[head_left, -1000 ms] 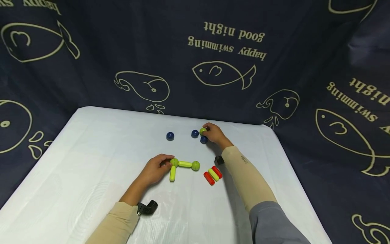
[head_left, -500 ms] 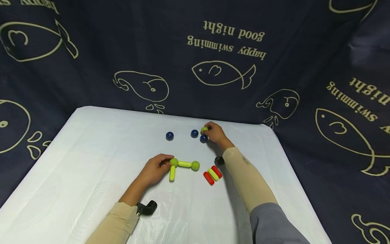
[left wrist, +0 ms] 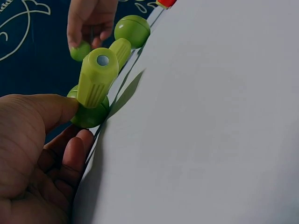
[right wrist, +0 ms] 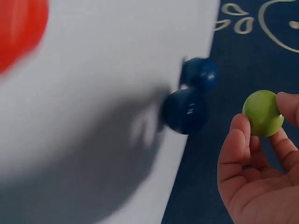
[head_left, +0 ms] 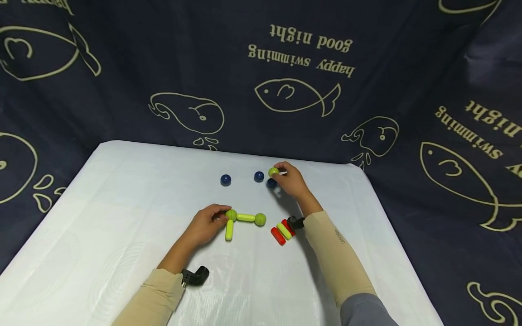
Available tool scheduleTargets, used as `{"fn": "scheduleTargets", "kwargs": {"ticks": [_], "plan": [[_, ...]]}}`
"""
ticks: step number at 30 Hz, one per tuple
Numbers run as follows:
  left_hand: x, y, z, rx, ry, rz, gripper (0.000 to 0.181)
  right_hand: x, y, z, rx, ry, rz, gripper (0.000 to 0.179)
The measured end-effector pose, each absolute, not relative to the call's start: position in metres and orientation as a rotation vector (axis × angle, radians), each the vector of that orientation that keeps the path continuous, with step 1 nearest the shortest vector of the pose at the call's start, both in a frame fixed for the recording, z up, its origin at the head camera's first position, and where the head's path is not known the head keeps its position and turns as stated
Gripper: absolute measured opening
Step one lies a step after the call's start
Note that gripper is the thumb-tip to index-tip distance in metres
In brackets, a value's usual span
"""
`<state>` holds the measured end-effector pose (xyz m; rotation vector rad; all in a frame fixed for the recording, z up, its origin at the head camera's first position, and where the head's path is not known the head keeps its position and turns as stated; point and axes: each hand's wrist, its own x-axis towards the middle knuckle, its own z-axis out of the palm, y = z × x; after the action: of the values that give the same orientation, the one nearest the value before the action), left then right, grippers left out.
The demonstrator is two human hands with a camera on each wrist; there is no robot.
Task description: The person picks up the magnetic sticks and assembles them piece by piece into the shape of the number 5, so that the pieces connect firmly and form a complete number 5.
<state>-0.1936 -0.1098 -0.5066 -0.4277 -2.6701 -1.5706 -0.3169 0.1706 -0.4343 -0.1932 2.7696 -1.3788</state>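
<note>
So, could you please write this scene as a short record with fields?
Backdrop: dark printed cloth
Table: white cover
Left grip: pinches the green corner ball
Joined to green corner ball: two yellow-green sticks, at an angle
Green end ball: at the outer end of one stick
Right grip: holds a loose green ball
Blue balls: three
Loose sticks: two red, one yellow-green between them; one red partly hidden

A person's left hand (head_left: 205, 225) grips a green ball (head_left: 231, 214) touching two yellow-green rods (head_left: 246, 218); the right hand (head_left: 292, 180) pinches another green ball (head_left: 273, 172) near blue balls (head_left: 258, 176).
</note>
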Motion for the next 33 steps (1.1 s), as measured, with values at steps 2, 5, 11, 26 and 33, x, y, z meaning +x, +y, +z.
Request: {"fn": "scheduleTargets", "kwargs": {"ticks": [2, 5, 11, 26, 33], "plan": [[-0.193, -0.11, -0.506, -0.433, -2.669, -1.574, 0.031, -0.308, 0.171, -0.431, -0.178, 2.734, -1.464, 0.031], [-0.193, -0.11, -0.507, -0.433, -2.674, -1.572, 0.031, -0.293, 0.171, -0.429, -0.156, 2.667, -1.57, 0.031], [-0.192, -0.112, -0.507, -0.433, -2.67, -1.569, 0.031, -0.261, 0.166, -0.429, -0.143, 2.538, -1.744, 0.031], [-0.193, -0.112, -0.506, -0.445, -2.662, -1.546, 0.031, -0.196, 0.143, -0.45, -0.146, 2.238, -1.947, 0.029], [-0.193, -0.11, -0.507, -0.445, -2.66, -1.562, 0.031, -0.175, 0.134, -0.468, -0.127, 2.03, -1.954, 0.031]]}}
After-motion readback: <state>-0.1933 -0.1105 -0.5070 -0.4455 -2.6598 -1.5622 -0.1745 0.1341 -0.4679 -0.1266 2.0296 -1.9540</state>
